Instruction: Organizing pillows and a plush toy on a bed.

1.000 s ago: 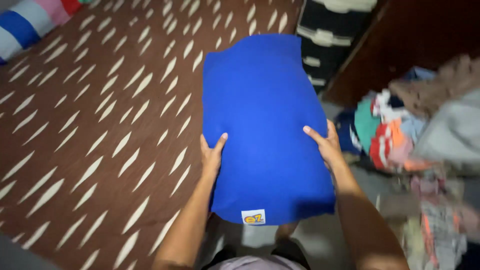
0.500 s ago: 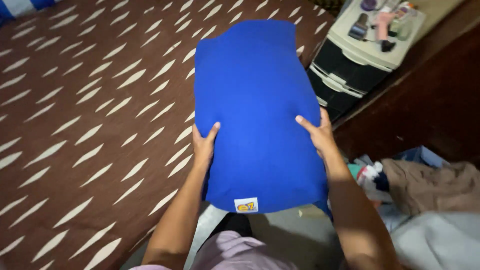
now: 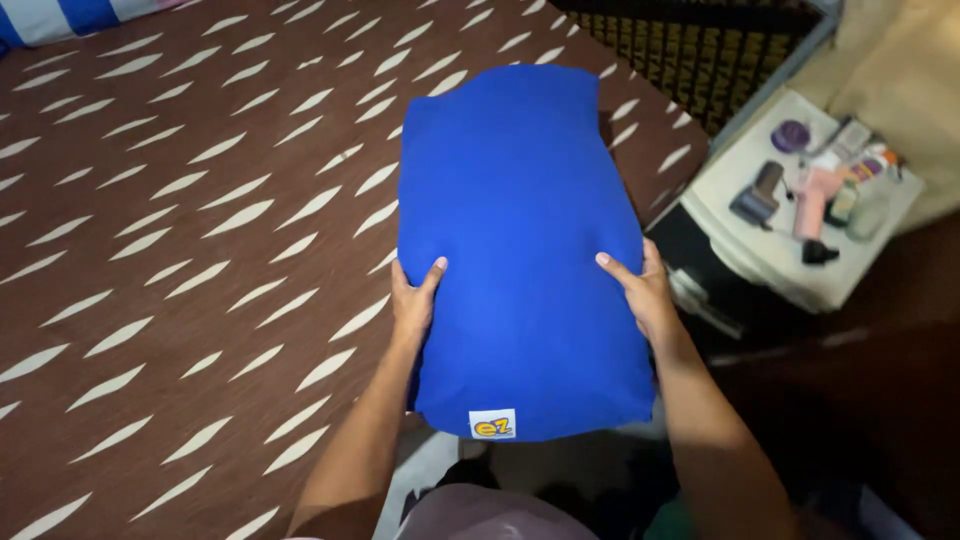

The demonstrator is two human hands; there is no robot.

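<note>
Evenly, left hand (image 3: pixel 415 300) and right hand (image 3: pixel 643 293) clasping blue cushion (image 3: pixel 520 230) sides, thumbs on top, arms outstretched

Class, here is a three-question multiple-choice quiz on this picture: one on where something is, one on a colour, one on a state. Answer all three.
1. Where does the cream drawer unit with toiletries on top stand?
A. left of the bed
B. right of the bed
C. on the bed

2. What colour is the folded cloth?
A. red
B. green
C. blue

3. How is the cloth held?
A. by both hands at its sides
B. by one hand only
C. by no hand

Answers:
1 B, it stands past the right edge of the brown patterned bedsheet.
2 C, its whole surface is bright blue.
3 A, the left hand and right hand grip opposite edges, thumbs on top.
</note>
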